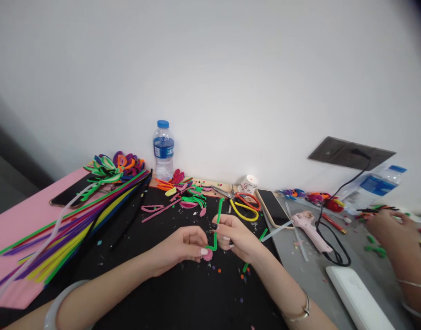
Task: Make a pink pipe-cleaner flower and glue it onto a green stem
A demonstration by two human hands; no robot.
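Between thumb and fingers, my left hand (188,247) pinches a small round pink piece (207,255) at the lower end of a green pipe cleaner (219,213). The pipe cleaner is bent near its bottom and rises upright from there. My right hand (235,236) grips its middle, thumb and forefinger closed on it. Just beyond my hands lie pink and green shaped pipe cleaner pieces (193,200) and scissors (246,201) with red and yellow handles. Another green pipe cleaner (245,266) is partly hidden under my right forearm.
Long coloured pipe cleaners (76,224) fan out at left beside a flower bundle (117,165). A water bottle (164,153) stands at the wall. To the right are a phone (274,207), a pink glue gun (311,231) with a cord, a white power strip (358,298) and another person's hand (396,233).
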